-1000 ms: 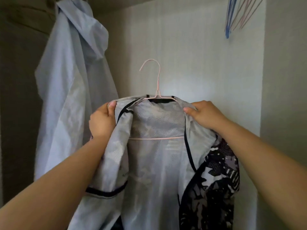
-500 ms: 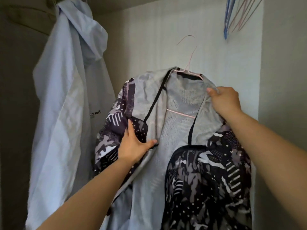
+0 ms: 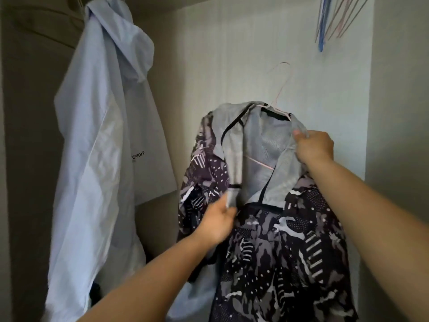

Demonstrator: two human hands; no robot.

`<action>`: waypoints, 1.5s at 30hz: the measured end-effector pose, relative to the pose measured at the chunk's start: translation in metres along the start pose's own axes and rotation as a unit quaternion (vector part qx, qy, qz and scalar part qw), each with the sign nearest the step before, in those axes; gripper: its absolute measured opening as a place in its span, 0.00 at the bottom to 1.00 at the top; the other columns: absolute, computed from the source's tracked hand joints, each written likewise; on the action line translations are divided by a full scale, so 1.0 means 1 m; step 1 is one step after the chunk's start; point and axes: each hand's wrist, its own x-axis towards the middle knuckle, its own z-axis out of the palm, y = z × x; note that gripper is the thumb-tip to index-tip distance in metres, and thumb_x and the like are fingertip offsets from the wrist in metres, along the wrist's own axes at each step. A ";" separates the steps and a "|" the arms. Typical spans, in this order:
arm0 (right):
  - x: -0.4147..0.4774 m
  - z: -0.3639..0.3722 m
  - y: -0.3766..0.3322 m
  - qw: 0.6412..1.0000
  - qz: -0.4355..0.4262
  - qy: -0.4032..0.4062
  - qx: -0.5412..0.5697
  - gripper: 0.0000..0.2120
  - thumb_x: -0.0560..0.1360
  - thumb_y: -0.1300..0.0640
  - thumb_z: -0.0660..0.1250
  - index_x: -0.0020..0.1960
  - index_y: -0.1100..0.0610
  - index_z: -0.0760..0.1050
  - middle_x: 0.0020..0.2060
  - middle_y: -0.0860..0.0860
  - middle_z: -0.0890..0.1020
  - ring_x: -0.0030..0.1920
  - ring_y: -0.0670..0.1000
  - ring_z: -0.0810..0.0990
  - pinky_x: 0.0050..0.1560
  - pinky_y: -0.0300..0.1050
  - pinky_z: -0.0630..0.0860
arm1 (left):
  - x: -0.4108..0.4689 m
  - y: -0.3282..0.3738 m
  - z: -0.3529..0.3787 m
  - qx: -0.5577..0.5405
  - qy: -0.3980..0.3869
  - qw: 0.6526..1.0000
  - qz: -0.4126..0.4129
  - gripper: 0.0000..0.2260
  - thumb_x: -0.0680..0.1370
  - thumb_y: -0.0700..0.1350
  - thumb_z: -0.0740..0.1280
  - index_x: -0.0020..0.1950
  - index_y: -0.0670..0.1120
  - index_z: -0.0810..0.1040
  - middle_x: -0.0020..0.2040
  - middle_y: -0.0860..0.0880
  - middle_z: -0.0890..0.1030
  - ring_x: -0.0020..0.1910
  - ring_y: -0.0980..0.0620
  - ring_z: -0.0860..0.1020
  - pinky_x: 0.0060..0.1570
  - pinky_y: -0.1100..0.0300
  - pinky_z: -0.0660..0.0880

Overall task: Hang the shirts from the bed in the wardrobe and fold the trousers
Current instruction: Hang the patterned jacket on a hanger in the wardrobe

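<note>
The wardrobe [image 3: 232,54] fills the view, its pale back wall lit and its left side in shadow. On the left hangs a light blue hooded shirt [image 3: 99,147], long and loose, with small dark lettering on one sleeve.

To its right, and apart from it, is the dark patterned shirt [image 3: 278,240], held up in front of the back wall by both hands. It hangs open at the front, so the grey inside shows around the collar, and its lower part drops out of view at the bottom edge.

The right hand [image 3: 313,147] grips the shirt at the right side of the collar. Its fingers are curled tight round a fold of the grey cloth, with the thumb tip pressed on top. The left hand [image 3: 218,221] is lower, at the bottom end of the grey front strip. Thumb and fingers are closed on that strip in a pinch, though the hand is blurred and the single fingers cannot be told apart.

A thin pink hanger [image 3: 276,99] sits inside the shirt's shoulders. Its hook tilts to the right, free in front of the wall. A bunch of spare hangers [image 3: 329,19], blue and pink, hangs at the top right.
</note>
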 end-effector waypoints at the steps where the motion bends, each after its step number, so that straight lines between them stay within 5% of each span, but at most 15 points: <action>1: -0.003 0.004 -0.001 1.000 -0.012 -0.003 -0.004 0.19 0.78 0.48 0.62 0.32 0.57 0.70 0.33 0.53 0.76 0.39 0.55 0.76 0.36 0.43 0.67 | -0.004 0.000 0.005 0.009 -0.055 0.998 0.004 0.18 0.79 0.37 0.57 0.65 0.55 0.71 0.40 0.55 0.76 0.33 0.63 0.72 0.33 0.74 0.69; 5: -0.014 0.012 -0.003 0.995 -0.084 -0.024 -0.040 0.24 0.76 0.48 0.63 0.26 0.54 0.61 0.24 0.49 0.67 0.27 0.49 0.65 0.28 0.42 0.59 | -0.001 -0.006 -0.010 0.187 -0.132 0.973 0.007 0.19 0.78 0.49 0.64 0.69 0.57 0.71 0.55 0.50 0.74 0.51 0.51 0.77 0.54 0.62 0.72; 8: -0.018 0.012 0.005 0.989 -0.119 -0.048 -0.071 0.24 0.76 0.47 0.63 0.26 0.54 0.60 0.24 0.49 0.67 0.27 0.50 0.66 0.29 0.43 0.59 | 0.007 0.000 -0.030 0.028 0.164 0.985 -0.044 0.16 0.73 0.58 0.69 0.52 0.48 0.79 0.53 0.49 0.77 0.51 0.51 0.78 0.54 0.58 0.73; 10: -0.021 0.013 0.011 0.987 -0.131 -0.065 -0.072 0.23 0.76 0.47 0.63 0.26 0.54 0.61 0.24 0.49 0.68 0.28 0.50 0.67 0.31 0.45 0.61 | 0.016 0.009 -0.041 -0.053 0.333 0.936 -0.100 0.24 0.69 0.59 0.72 0.57 0.48 0.71 0.60 0.47 0.71 0.57 0.50 0.72 0.58 0.58 0.68; 12: -0.025 0.015 0.014 0.985 -0.143 -0.073 -0.063 0.22 0.77 0.47 0.62 0.27 0.53 0.63 0.25 0.49 0.69 0.29 0.50 0.68 0.32 0.45 0.62 | 0.026 0.018 -0.047 -0.019 0.367 0.920 -0.136 0.39 0.65 0.62 0.74 0.69 0.48 0.63 0.67 0.45 0.64 0.67 0.46 0.65 0.66 0.54 0.63; 15: -0.032 0.019 0.012 0.980 -0.178 -0.072 -0.057 0.21 0.77 0.48 0.61 0.28 0.54 0.63 0.25 0.49 0.70 0.28 0.49 0.68 0.31 0.44 0.62 | 0.037 0.027 -0.052 0.044 0.353 0.920 -0.165 0.46 0.65 0.64 0.73 0.74 0.48 0.57 0.71 0.43 0.61 0.69 0.43 0.64 0.67 0.45 0.66; 21: -0.045 0.015 0.015 0.948 -0.269 -0.053 -0.164 0.22 0.78 0.48 0.60 0.28 0.53 0.60 0.23 0.48 0.68 0.27 0.52 0.69 0.29 0.44 0.59 | 0.050 0.044 -0.077 0.042 0.385 0.917 -0.099 0.13 0.79 0.44 0.58 0.58 0.39 0.75 0.52 0.37 0.79 0.54 0.38 0.75 0.51 0.53 0.69; 24: -0.053 0.017 0.022 0.905 -0.327 -0.058 -0.265 0.19 0.78 0.48 0.60 0.32 0.54 0.64 0.26 0.52 0.73 0.32 0.58 0.75 0.31 0.44 0.60 | 0.058 0.069 -0.096 -0.012 0.404 0.914 -0.039 0.12 0.79 0.40 0.56 0.53 0.40 0.78 0.47 0.42 0.80 0.48 0.43 0.76 0.46 0.58 0.69; 28: -0.054 0.024 0.019 0.922 -0.291 -0.011 -0.255 0.16 0.79 0.49 0.58 0.36 0.56 0.70 0.35 0.60 0.80 0.34 0.59 0.75 0.32 0.44 0.62 | 0.043 0.083 -0.091 -0.028 0.360 0.929 0.084 0.12 0.79 0.40 0.58 0.56 0.43 0.80 0.47 0.49 0.82 0.46 0.51 0.78 0.49 0.65 0.73; 32: -0.049 0.026 0.013 0.955 -0.230 0.031 -0.184 0.21 0.79 0.47 0.58 0.30 0.53 0.61 0.34 0.60 0.79 0.32 0.55 0.69 0.31 0.45 0.57 | 0.014 0.044 -0.051 0.135 0.157 0.977 0.052 0.12 0.78 0.41 0.62 0.59 0.42 0.78 0.49 0.42 0.82 0.47 0.44 0.80 0.47 0.60 0.74; 35: -0.054 0.029 0.015 0.957 -0.236 0.027 -0.165 0.21 0.79 0.46 0.59 0.30 0.53 0.61 0.31 0.57 0.78 0.31 0.54 0.69 0.30 0.45 0.57 | 0.007 0.021 -0.042 0.374 -0.018 0.923 -0.083 0.26 0.78 0.58 0.60 0.71 0.45 0.67 0.63 0.39 0.73 0.62 0.39 0.72 0.59 0.48 0.72; 37: -0.056 0.030 0.019 0.958 -0.235 0.011 -0.165 0.21 0.78 0.45 0.59 0.30 0.53 0.63 0.30 0.55 0.76 0.31 0.54 0.70 0.30 0.44 0.59 | 0.007 0.024 -0.047 0.423 0.089 0.900 -0.062 0.30 0.76 0.67 0.54 0.66 0.47 0.72 0.64 0.41 0.68 0.64 0.40 0.68 0.58 0.45 0.71; 39: -0.057 0.027 0.023 0.963 -0.225 -0.009 -0.151 0.22 0.78 0.45 0.60 0.29 0.53 0.63 0.28 0.52 0.75 0.31 0.54 0.71 0.30 0.44 0.61 | 0.011 0.037 -0.058 0.386 0.293 0.874 0.039 0.26 0.75 0.66 0.56 0.51 0.44 0.76 0.57 0.41 0.70 0.56 0.40 0.69 0.51 0.48 0.70; 41: -0.056 0.025 0.026 0.967 -0.223 -0.028 -0.115 0.22 0.77 0.46 0.62 0.28 0.53 0.63 0.24 0.48 0.72 0.29 0.52 0.70 0.28 0.42 0.61 | 0.019 0.048 -0.072 0.333 0.391 0.847 0.138 0.21 0.75 0.61 0.61 0.49 0.42 0.76 0.54 0.40 0.72 0.53 0.41 0.71 0.49 0.49 0.68; 45: -0.054 0.022 0.028 0.971 -0.223 -0.083 -0.026 0.19 0.76 0.49 0.65 0.29 0.56 0.69 0.22 0.47 0.70 0.26 0.48 0.68 0.30 0.42 0.63 | 0.040 0.058 -0.097 0.382 0.203 0.895 0.105 0.20 0.79 0.60 0.57 0.60 0.47 0.76 0.57 0.44 0.77 0.58 0.43 0.74 0.57 0.50 0.66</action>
